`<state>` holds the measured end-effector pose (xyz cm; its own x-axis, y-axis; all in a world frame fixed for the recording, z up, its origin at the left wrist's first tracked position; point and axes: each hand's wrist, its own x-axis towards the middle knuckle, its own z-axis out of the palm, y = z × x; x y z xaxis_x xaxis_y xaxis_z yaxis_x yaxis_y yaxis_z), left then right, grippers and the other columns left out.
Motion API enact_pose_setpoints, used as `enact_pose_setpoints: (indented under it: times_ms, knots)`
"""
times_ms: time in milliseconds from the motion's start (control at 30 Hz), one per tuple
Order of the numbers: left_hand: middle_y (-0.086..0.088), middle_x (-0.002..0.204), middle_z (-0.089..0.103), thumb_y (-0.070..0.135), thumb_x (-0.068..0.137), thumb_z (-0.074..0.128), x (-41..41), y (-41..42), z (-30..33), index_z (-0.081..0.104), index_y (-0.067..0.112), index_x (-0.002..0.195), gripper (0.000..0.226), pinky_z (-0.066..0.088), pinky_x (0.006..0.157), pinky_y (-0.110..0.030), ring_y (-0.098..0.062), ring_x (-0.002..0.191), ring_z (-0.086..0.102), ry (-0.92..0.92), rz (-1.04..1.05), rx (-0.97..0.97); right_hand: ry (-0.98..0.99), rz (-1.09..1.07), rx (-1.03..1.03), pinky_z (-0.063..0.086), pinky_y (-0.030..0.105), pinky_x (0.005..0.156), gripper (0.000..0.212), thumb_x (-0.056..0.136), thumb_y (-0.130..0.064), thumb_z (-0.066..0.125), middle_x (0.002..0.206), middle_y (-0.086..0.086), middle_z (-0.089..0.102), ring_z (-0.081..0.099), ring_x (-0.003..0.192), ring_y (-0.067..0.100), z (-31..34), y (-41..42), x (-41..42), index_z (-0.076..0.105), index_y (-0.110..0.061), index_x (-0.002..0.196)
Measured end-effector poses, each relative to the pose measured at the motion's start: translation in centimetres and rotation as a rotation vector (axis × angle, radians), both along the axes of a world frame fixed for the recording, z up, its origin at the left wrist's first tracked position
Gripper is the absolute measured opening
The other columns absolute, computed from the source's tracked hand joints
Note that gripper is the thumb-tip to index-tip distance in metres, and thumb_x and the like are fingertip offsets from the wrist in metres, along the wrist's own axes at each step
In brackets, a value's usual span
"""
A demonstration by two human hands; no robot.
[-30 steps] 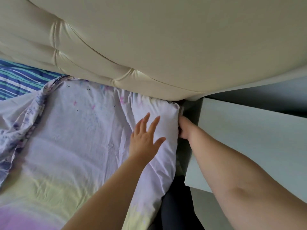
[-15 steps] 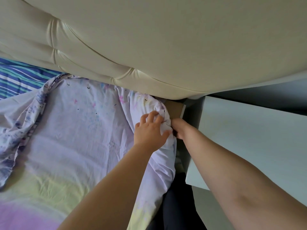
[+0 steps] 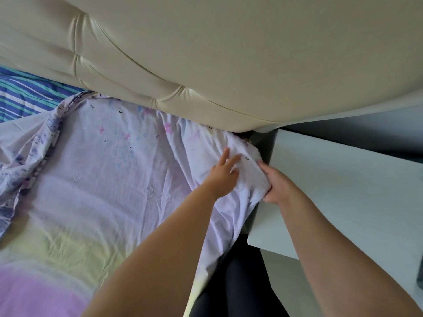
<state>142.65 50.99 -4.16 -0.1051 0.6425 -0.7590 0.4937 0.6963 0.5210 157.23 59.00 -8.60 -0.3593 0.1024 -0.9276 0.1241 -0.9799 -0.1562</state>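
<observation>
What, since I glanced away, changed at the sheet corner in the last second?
The left hand bunched the sheet at the corner, then flattened on it again. The right hand drew back from the headboard along the bed's edge and now grips the sheet's side. The headboard and table stayed put.

Bedroom in a home.
- Padded cream headboard [image 3: 206, 53], button-tufted, standing along the far edge of the sleeping surface.
- Pastel printed sheet [image 3: 103, 179] in lilac, yellow and pink, spread flat, its gathered hem bunched at the left.
- Blue, teal and white striped bedding [image 3: 25, 97] at the far left corner.
- Pale bedside cabinet [image 3: 343, 191] just beside the sheet's right edge, a narrow dark gap between them.
</observation>
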Motion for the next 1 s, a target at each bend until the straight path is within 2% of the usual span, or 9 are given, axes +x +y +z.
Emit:
enact_pose_setpoints:
  times_ms: [167, 267, 333, 433, 533, 667, 767, 867, 1000]
  knots:
    - [-0.001, 0.153, 0.032, 0.059, 0.097, 0.017, 2.6, -1.1, 1.4, 0.036, 0.022, 0.146, 0.064, 0.019, 0.116, -0.035, -0.023, 0.141, 0.028, -0.307, 0.203, -0.205, -0.094, -0.422, 0.432, 0.053, 0.026, 0.077, 0.027, 0.099, -0.029, 0.046, 0.103, 0.008, 0.069, 0.069, 0.090, 0.012, 3.0, 1.8, -1.9, 0.063, -0.011, 0.111]
    - [0.006, 0.148, 0.038, 0.076, 0.085, 0.013, 3.3, -2.6, 1.7, 0.039, 0.022, 0.144, 0.084, 0.030, 0.112, -0.041, -0.021, 0.135, 0.037, -0.557, 0.640, -0.255, -0.228, -0.142, 0.812, 0.046, 0.014, 0.068, 0.017, 0.098, -0.022, 0.048, 0.088, -0.003, 0.062, 0.062, 0.075, 0.001, 6.0, 0.0, -4.3, 0.064, -0.019, 0.095]
    - [0.001, 0.138, 0.051, 0.086, 0.073, 0.017, 2.9, -2.9, 2.3, 0.051, 0.021, 0.134, 0.096, 0.036, 0.108, -0.042, -0.024, 0.127, 0.047, -0.713, 0.916, -0.180, -0.136, 0.113, 1.192, 0.044, 0.015, 0.087, 0.024, 0.095, -0.014, 0.051, 0.109, -0.008, 0.058, 0.057, 0.100, 0.000, 7.9, -2.5, -4.8, 0.064, -0.014, 0.115]
    - [-0.001, 0.118, 0.062, 0.076, 0.085, 0.026, 1.2, -3.1, 3.6, 0.052, 0.024, 0.127, 0.071, 0.042, 0.102, -0.038, -0.023, 0.116, 0.057, -0.928, 1.302, 0.072, 0.095, 0.471, 1.475, 0.035, 0.018, 0.105, 0.033, 0.091, -0.011, 0.053, 0.133, -0.008, 0.052, 0.044, 0.124, 0.001, 8.9, -6.7, -5.4, 0.061, -0.004, 0.121]
    - [-0.007, 0.120, 0.065, 0.071, 0.080, 0.047, -1.4, -4.1, 4.9, 0.058, 0.016, 0.126, 0.073, 0.047, 0.098, -0.037, -0.023, 0.114, 0.061, -0.926, 1.469, 0.112, 0.153, 0.771, 1.509, 0.035, 0.030, 0.110, 0.034, 0.094, -0.017, 0.052, 0.139, 0.002, 0.052, 0.042, 0.134, 0.013, 9.2, -8.8, -5.0, 0.060, -0.006, 0.125]
    - [-0.009, 0.079, 0.062, 0.041, 0.093, 0.055, -2.7, -5.3, 4.2, 0.058, 0.002, 0.109, 0.043, 0.055, 0.074, -0.039, -0.024, 0.072, 0.062, -0.183, 1.282, -0.101, 0.191, 0.898, 1.157, 0.048, 0.021, 0.092, 0.027, 0.097, -0.039, 0.049, 0.109, -0.009, 0.067, 0.057, 0.104, 0.002, 10.9, -10.5, -4.5, 0.064, -0.024, 0.114]
    - [-0.006, 0.078, 0.056, 0.031, 0.099, 0.044, -2.4, -7.0, 4.6, 0.055, 0.004, 0.109, 0.031, 0.049, 0.066, -0.033, -0.023, 0.071, 0.056, 0.025, 1.365, -0.107, 0.097, 0.707, 0.817, 0.046, 0.018, 0.070, 0.022, 0.093, -0.044, 0.053, 0.086, -0.009, 0.063, 0.060, 0.083, 0.007, 11.7, -10.2, -4.9, 0.057, -0.022, 0.093]
    - [-0.002, 0.084, 0.056, 0.035, 0.100, 0.038, -2.3, -9.8, 5.2, 0.052, 0.010, 0.108, 0.030, 0.047, 0.069, -0.031, -0.022, 0.079, 0.058, 0.088, 1.415, -0.079, -0.060, 0.614, 0.763, 0.045, 0.015, 0.073, 0.041, 0.090, -0.048, 0.054, 0.113, -0.005, 0.055, 0.056, 0.106, 0.013, 11.2, -9.5, -5.9, 0.044, -0.019, 0.118]
    - [-0.003, 0.090, 0.063, 0.064, 0.083, 0.055, -2.6, -13.4, 7.0, 0.058, 0.014, 0.104, 0.054, 0.052, 0.081, -0.039, -0.022, 0.084, 0.062, 0.046, 1.233, -0.164, -0.080, 0.763, 0.567, 0.038, 0.036, 0.101, 0.080, 0.084, -0.064, 0.051, 0.145, 0.001, 0.040, 0.042, 0.130, 0.021, 10.8, -9.9, -7.1, 0.024, -0.020, 0.145]
